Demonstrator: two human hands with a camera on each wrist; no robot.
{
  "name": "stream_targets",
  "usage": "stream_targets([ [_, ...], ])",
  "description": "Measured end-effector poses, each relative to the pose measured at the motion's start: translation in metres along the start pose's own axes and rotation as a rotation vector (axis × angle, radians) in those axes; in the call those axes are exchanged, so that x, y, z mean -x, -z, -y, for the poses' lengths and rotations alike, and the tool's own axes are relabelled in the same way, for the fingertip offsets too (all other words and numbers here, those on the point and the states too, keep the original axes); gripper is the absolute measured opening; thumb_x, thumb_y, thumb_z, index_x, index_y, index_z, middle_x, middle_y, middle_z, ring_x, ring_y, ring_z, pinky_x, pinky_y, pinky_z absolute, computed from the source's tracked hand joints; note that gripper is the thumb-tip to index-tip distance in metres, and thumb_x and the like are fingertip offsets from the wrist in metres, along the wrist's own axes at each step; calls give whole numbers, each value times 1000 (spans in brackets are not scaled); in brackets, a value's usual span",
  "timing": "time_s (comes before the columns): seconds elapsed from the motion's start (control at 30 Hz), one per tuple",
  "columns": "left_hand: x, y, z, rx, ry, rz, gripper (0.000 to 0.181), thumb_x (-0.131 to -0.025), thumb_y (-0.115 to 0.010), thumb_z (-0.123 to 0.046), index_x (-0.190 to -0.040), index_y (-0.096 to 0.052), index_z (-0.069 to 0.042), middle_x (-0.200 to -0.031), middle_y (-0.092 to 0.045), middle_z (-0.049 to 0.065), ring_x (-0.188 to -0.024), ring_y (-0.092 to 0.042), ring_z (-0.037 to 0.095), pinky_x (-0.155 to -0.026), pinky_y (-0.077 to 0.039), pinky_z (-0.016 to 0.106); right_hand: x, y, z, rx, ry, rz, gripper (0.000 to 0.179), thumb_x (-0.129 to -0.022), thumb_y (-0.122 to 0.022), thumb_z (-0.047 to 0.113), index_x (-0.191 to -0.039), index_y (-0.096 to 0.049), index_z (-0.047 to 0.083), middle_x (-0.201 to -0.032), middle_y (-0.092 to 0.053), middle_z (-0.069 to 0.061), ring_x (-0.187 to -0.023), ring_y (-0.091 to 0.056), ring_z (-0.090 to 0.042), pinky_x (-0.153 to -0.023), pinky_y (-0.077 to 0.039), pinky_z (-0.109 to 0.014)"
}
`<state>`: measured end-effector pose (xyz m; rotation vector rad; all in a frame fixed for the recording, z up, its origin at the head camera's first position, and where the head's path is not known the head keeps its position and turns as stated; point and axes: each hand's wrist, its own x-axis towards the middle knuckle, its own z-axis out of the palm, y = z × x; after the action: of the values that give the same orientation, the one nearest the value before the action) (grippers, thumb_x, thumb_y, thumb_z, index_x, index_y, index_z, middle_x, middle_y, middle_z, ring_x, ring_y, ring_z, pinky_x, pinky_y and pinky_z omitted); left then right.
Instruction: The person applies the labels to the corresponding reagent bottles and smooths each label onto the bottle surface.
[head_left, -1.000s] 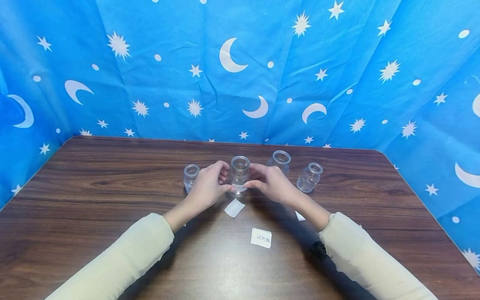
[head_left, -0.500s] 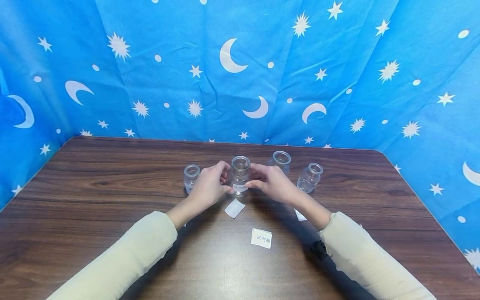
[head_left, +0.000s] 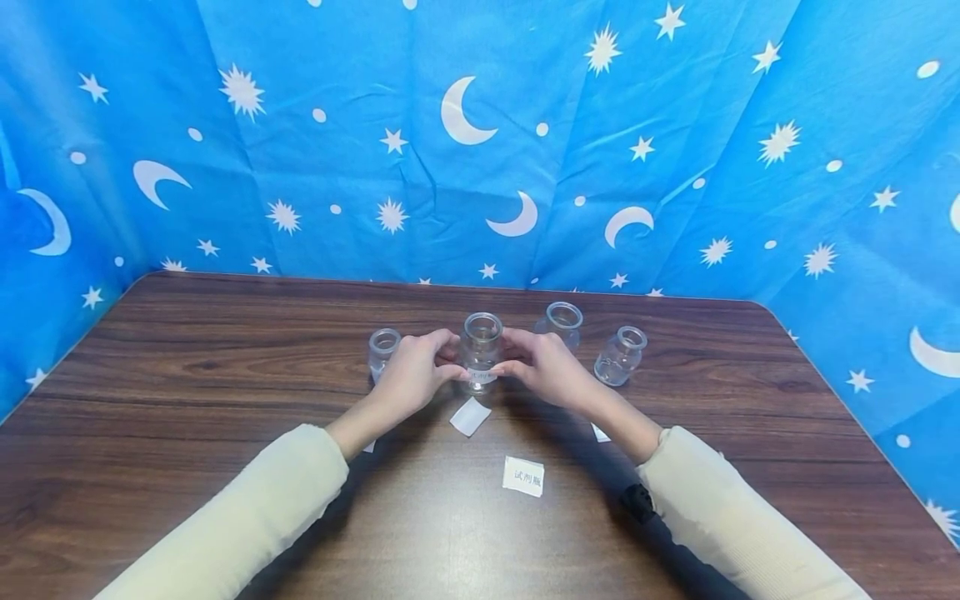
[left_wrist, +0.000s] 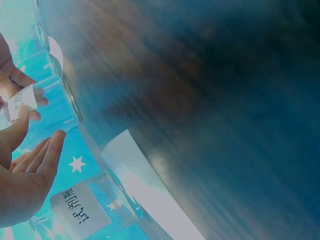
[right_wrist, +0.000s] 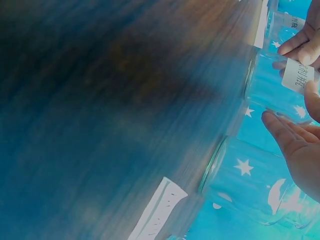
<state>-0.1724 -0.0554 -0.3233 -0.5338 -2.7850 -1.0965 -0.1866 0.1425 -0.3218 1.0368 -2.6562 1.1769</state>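
A clear glass jar (head_left: 482, 329) stands upright between the two hands at the middle of the table. Across its front runs a white label (right_wrist: 298, 75) with printed characters. The left hand (head_left: 416, 371) holds the jar's left side, its thumb on the label and its fingers along the glass. From the other side the right hand (head_left: 551, 367) grips it the same way, thumb on the label's right end. A blank white paper piece (head_left: 470, 417) lies just in front. Closer to the person is a paper label with printed characters (head_left: 522, 476).
Left of the hands stands a small jar (head_left: 384, 350), labelled in the left wrist view. A wider jar (head_left: 564, 321) is partly hidden behind the right hand, with another jar (head_left: 619, 357) farther right. Paper scraps (head_left: 601, 433) show beside the forearms. A blue star-patterned cloth (head_left: 480, 167) hangs behind the table.
The jar stays in place between both hands. The left thumb has shifted slightly up and onto the label; the right hand hardly moves.
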Motion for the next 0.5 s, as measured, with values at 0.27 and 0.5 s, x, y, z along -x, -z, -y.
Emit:
stream_targets([
  [0.27, 0, 7, -1, -59, -34, 57, 43, -83, -66, -24, -116, -58, 3, -110, -62, 16, -100, -60, 26, -84, -47, 36, -1, 2, 1, 28, -14, -4, 38, -81, -68, 7, -114, -55, -8, -99, -65, -18, -91, -64, -26, -76, -50, -34],
  [0.5, -2, 10, -3, -118, 9, 118, 56, -88, -61, -26, -129, -44, 8, -71, -60, 9, -50, -47, 13, -60, -46, 29, -4, 0, 1, 98, -56, -20, 51, -82, -68, 14, -125, -48, -7, -109, -62, -19, -100, -61, -28, -83, -47, -39],
])
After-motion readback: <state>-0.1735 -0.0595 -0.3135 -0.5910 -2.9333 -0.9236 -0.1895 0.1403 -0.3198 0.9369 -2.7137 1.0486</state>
